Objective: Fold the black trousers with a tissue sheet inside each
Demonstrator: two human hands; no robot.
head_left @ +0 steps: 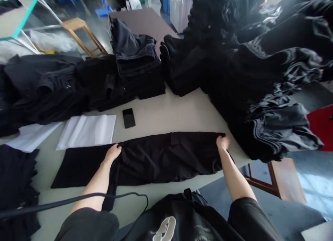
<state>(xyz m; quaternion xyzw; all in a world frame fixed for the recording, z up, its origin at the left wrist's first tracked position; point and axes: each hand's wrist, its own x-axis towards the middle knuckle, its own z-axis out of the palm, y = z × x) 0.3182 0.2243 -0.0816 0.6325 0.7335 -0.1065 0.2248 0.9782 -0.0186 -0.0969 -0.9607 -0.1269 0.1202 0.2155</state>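
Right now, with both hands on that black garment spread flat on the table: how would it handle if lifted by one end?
Probably floppy: the black garment lies flat with soft wrinkles, so it would likely drape and sag between the left hand and right hand. It looks thin, so probably light. On the smooth table, it may slide and bunch if pushed rather than move as one piece.

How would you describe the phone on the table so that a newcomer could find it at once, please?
Start at the pale table and find the black garment spread flat along its near edge, with the left hand and right hand on it. Just beyond it, right of the white sheet, lies the phone. It is the only small, hard, glossy black slab among soft cloth.
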